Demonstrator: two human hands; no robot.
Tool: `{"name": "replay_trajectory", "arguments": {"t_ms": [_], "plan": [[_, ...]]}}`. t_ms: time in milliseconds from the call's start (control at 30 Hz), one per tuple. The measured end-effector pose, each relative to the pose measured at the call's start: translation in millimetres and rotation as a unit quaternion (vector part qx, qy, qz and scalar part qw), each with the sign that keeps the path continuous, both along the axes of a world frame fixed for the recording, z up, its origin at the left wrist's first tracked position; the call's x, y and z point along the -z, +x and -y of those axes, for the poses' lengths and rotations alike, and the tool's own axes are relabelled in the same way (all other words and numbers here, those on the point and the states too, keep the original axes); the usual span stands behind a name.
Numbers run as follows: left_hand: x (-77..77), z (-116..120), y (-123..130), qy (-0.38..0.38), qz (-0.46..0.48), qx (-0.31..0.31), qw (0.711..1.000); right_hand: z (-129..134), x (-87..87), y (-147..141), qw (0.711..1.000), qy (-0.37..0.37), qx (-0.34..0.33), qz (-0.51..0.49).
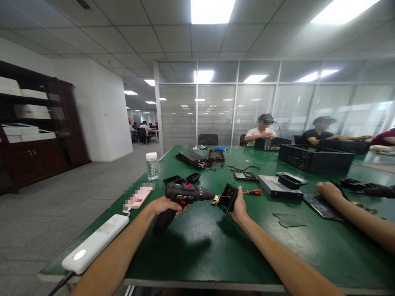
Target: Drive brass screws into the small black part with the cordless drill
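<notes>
My left hand (pixel 169 206) is wrapped round the grip of a black power drill (pixel 185 193) with red buttons. The drill points right, its bit reaching into a small black plastic box (pixel 228 198). That box is tilted, its open side facing the drill, and my right hand (pixel 239 206) grips its right side. Small gold-coloured metal pieces (pixel 215 200) show beside the bit. Just right of my right hand an orange-and-black screwdriver (pixel 254 192) lies on the green table (pixel 191 263).
A white power strip (pixel 96 242), a pink phone (pixel 140 196) and a clear bottle (pixel 152 166) line the left edge. Metal drive (pixel 280 188), glass-like shard (pixel 289 220) and black computer cases (pixel 316 159) stand right. Another person's arm (pixel 358 209) reaches in from the right.
</notes>
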State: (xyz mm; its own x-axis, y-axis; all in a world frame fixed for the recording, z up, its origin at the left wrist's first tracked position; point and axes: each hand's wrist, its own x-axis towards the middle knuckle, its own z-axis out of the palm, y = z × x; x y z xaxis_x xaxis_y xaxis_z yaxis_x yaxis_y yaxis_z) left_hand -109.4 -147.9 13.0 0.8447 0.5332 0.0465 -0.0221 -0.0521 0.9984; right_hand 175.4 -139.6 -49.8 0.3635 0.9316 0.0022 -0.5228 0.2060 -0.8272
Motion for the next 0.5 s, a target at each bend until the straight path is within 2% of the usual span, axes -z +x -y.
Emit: {"name": "replay_trajectory", "arguments": {"t_ms": [167, 500], "plan": [[-1.1, 1.6, 1.4, 0.005, 0.006, 0.006, 1.0, -0.2, 0.2, -0.5, 1.0, -0.014, 0.005, -0.012], [2.8, -2.7, -0.1, -0.002, -0.008, 0.002, 1.0, 4.7, -4.4, -1.5, 0.998, -0.01, -0.029, -0.048]]}}
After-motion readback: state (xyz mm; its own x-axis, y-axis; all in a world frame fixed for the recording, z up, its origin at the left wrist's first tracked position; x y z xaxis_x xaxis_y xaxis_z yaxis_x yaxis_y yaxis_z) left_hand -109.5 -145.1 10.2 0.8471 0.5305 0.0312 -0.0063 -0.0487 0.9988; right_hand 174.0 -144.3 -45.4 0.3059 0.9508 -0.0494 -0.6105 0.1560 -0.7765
